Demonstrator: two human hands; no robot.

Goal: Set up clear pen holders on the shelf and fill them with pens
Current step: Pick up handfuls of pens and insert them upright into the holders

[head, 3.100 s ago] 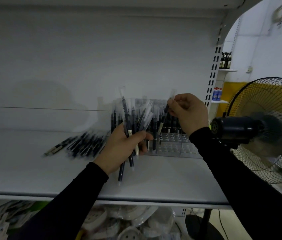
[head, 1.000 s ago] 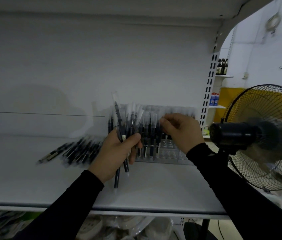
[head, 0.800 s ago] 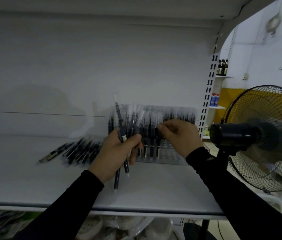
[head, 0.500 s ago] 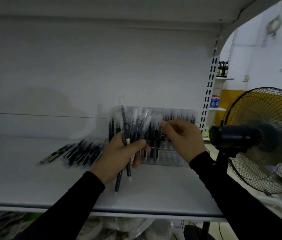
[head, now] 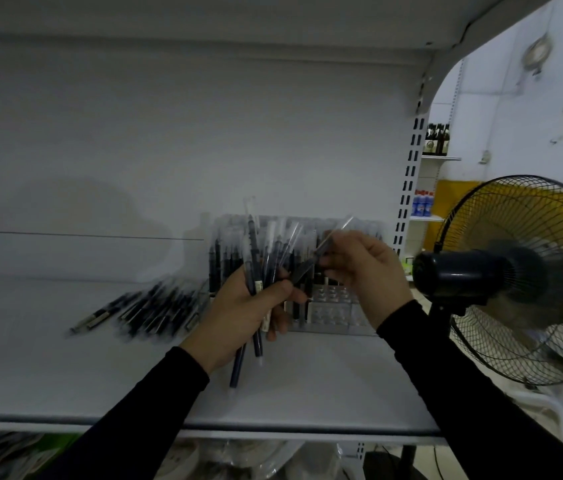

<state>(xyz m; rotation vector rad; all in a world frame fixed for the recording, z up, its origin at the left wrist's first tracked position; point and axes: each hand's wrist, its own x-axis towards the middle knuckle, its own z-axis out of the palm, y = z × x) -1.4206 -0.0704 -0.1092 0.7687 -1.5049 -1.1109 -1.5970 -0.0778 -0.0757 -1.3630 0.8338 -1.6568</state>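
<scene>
pens mid-transfer, holder partly filled

left hand (head: 238,317), frame centre: grip closed around a fanned bundle of dark-barrelled pens with clear caps (head: 256,268). caps point up, barrel ends stick out below the fist over the white metal shelf (head: 100,375).

right hand (head: 366,271), just right of centre: thumb and fingertips pinch a single dark pen with clear cap (head: 321,251). it is tilted, cap toward upper right, lower end meeting the bundle near the left thumb. the other fingers are curled.

clear plastic pen holder with rows of sockets (head: 335,306) stands at the back of the shelf, behind and between both hands, against the white back panel. pens stand upright in its left and rear sockets; the front-right sockets show clear. exact count unreadable, blurred.

loose pile of dark pens (head: 148,310) lies flat on the shelf at centre left, well apart from the holder's right end, near the left hand.

black wire-cage pedestal fan with yellow blades (head: 522,278) at right edge of frame, beside the shelf's end upright. both forearms in black sleeves.
</scene>
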